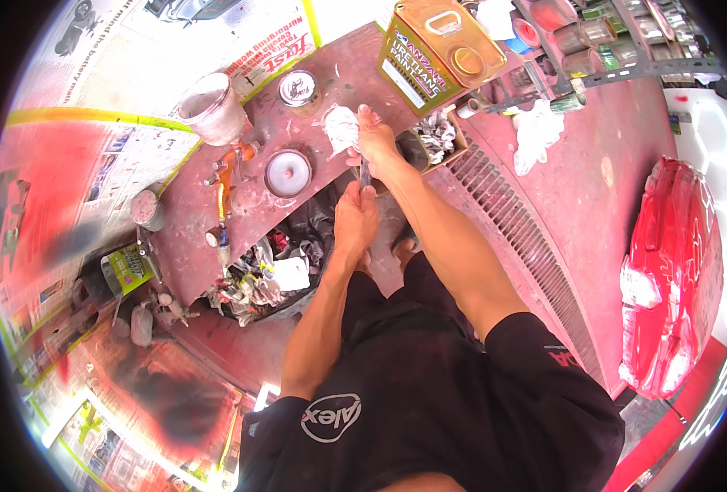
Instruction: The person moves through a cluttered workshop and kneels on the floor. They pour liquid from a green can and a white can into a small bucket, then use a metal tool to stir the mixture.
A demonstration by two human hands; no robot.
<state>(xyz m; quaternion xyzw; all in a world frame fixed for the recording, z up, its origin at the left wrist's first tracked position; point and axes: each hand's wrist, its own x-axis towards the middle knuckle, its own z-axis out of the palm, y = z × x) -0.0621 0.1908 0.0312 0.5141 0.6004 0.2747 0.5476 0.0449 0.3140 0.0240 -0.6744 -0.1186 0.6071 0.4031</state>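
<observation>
My right hand [377, 143] grips a crumpled white cloth [340, 127] over the upper part of a narrow, dark metal-looking tool [364, 174]. Just below it, my left hand [357, 213] is closed on the tool's lower end; its exact shape is hidden by my fingers. Left of my hands, a round shallow container [288, 174] sits on the stained bench [335, 78]. An orange spray gun [226, 184] with gauges lies farther left beside a large paint-smeared cup [212, 111]. A small round can [298, 88] stands above the container.
A gold rectangular can [429, 57] stands at the back, beside a box of crumpled material [437, 135]. A waste bag [285, 262] is under the bench edge. Cups fill a rack [593, 53] at upper right. A floor grate [528, 246] runs right; a red panel [667, 279] stands beyond.
</observation>
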